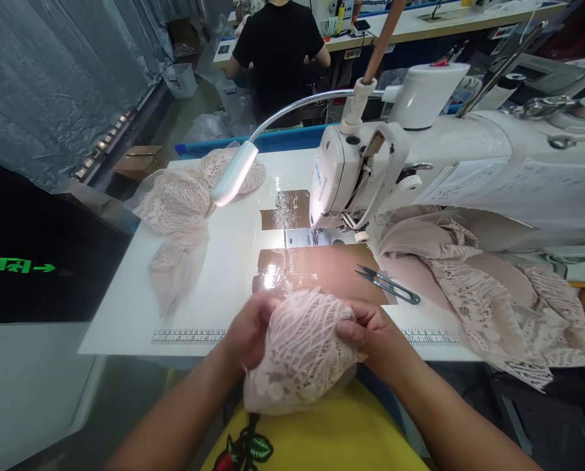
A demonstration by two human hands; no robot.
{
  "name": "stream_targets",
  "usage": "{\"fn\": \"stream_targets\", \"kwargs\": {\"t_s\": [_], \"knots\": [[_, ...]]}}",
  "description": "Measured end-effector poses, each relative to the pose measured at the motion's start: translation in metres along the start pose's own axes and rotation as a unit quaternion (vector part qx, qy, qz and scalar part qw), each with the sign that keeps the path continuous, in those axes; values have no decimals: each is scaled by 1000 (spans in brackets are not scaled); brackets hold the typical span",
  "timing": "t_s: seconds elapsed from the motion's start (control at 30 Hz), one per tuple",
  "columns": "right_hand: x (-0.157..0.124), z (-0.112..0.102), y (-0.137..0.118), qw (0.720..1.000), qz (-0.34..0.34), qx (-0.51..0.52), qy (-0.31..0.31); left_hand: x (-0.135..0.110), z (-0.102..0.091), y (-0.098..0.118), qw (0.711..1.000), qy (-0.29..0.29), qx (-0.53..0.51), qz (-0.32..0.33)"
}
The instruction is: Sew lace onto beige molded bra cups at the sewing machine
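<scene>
A pale pink lace piece [306, 353], rounded like a cup, is held up at the front edge of the sewing table. My left hand [253, 330] is closed on its left side, slightly blurred, with some fingers hidden behind the lace. On the right side, my right hand [368, 333] pinches the lace edge with the thumb in front. Beyond both hands stands a white sewing machine [338, 176], its needle area over a metal plate [297, 238]. Thread snips [389, 284] lie on brown tape [316, 265] just past my right hand.
More lace pieces [177, 203] are heaped at the table's left, under a bendable lamp [236, 173]. A larger lace pile [483, 275] lies at the right and hangs over the front edge. A printed ruler [189, 336] runs along that edge. A person in black [280, 59] sits beyond.
</scene>
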State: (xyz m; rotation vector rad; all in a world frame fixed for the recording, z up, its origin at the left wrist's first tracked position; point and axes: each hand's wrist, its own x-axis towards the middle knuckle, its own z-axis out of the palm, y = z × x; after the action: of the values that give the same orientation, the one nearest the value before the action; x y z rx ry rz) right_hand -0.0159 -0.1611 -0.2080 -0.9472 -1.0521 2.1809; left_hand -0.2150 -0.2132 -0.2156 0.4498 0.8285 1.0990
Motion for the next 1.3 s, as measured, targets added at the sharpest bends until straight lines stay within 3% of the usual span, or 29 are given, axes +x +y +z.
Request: {"fn": "stream_targets", "kwargs": {"t_s": [0.1,0.2,0.33,0.43,0.53,0.6,0.67,0.73,0.77,0.8,0.87,0.93,0.97,1.07,1.17,1.3], "knots": [[2,-3,2,991,-56,66,100,-7,-4,-6,987,-81,-138,11],[6,-1,5,989,-62,54,124,-12,2,-15,986,-102,-133,2],[11,7,10,996,-30,12,88,-7,18,-23,997,-44,-59,5],[15,9,8,988,-46,62,131,-2,20,-29,999,9,-39,35],[16,6,4,980,-70,109,150,-4,11,-33,999,25,0,46],[16,3,2,978,-76,127,146,-11,1,-28,997,-24,58,38],[15,-2,0,974,-89,135,161,-22,-8,-12,976,-143,162,10],[13,-6,-3,975,-95,118,163,-35,-13,13,912,-283,297,-22],[12,-7,-5,981,-89,92,144,-41,-14,26,885,-301,355,-13],[11,-6,-8,990,-74,55,110,-46,-14,38,877,-284,388,18],[8,-2,-12,998,-50,-46,11,-51,-9,56,877,-169,433,124],[6,6,-15,986,-48,-142,-75,-49,-3,62,853,-67,474,207],[5,10,-16,977,-53,-180,-102,-46,0,61,836,-47,499,221],[4,19,-16,955,-73,-264,-115,-33,6,51,810,-62,552,185],[6,22,-16,940,-105,-316,-77,-26,6,40,821,-70,548,142],[10,25,-14,940,-155,-299,-57,-27,1,35,826,-65,546,122]]}}
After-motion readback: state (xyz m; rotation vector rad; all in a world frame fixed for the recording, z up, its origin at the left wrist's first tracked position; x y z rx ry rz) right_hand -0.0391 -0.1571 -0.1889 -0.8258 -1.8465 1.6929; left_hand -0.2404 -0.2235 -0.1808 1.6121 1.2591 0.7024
